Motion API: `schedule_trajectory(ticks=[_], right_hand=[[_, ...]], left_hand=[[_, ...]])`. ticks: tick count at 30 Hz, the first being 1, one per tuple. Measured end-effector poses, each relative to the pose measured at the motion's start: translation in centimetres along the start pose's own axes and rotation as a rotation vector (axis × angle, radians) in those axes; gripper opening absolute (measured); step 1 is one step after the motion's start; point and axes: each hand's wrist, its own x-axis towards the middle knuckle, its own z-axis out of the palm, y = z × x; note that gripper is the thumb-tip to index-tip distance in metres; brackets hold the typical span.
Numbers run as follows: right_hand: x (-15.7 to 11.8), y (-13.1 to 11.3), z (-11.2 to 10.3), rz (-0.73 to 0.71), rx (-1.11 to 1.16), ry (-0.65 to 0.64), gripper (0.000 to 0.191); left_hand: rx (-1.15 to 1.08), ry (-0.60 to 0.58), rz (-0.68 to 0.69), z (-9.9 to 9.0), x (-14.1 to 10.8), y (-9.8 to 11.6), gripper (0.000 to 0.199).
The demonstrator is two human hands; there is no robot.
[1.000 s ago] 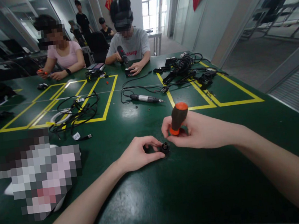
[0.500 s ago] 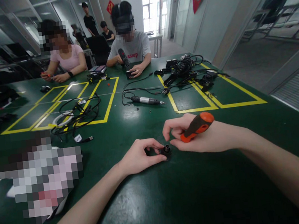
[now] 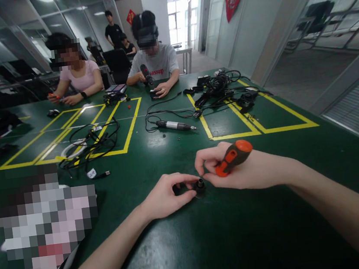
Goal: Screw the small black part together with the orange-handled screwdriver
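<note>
A small black round part (image 3: 199, 188) with a raised stub on top stands on the green table. My left hand (image 3: 169, 196) curls around its left side, with the index fingertip behind the stub and the thumb at the near side. Tucked in my right hand (image 3: 246, 172) is a screwdriver (image 3: 236, 155), its orange-and-black handle slanting up to the right; the shaft does not show. The right thumb and index fingertips nearly meet just right of the stub. Whether they pinch something tiny, I cannot make out.
Beyond my hands lie a corded pen-shaped power tool (image 3: 175, 125), a cable coil (image 3: 91, 141) and a heap of black cables (image 3: 218, 88). A pixelated item (image 3: 53, 228) is at left. Across the table (image 3: 167, 249), two people work, one holding a power driver (image 3: 146, 74).
The right thumb and index fingertips have drawn closer together and nearer the stub. The left fingers have shifted slightly around the part. The whole view has tilted up a little.
</note>
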Motion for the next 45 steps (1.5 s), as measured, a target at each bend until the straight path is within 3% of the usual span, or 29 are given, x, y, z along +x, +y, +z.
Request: schedule_trajectory(ticks=[3,9,16,33,41,45], right_hand=[[0.0,-0.2,-0.1,-0.002,-0.039,0.018,0.012],[0.3,-0.1,0.3,-0.029,-0.034,0.032,0.006],[0.1,0.2,0.3,-0.034,0.042,0.006,0.009],[0.4,0.0,0.3,-0.014,-0.011,0.007,0.011],[0.2,0.0,0.7,-0.067,-0.235,0.071,0.005],[0.2,0.1,0.7,-0.047,-0.209,0.088,0.009]], left_hand=[[0.013,0.051,-0.013,0.3,-0.1,0.0,0.041],[0.065,0.095,0.064,0.8,-0.4,-0.3,0.038],[0.198,0.089,0.041,1.0,-0.4,-0.5,0.033],[0.191,0.079,0.033,1.0,-0.3,-0.8,0.029],[0.186,0.064,0.023,1.1,-0.2,-0.6,0.03],[0.198,0.063,0.03,1.1,-0.2,-0.6,0.03]])
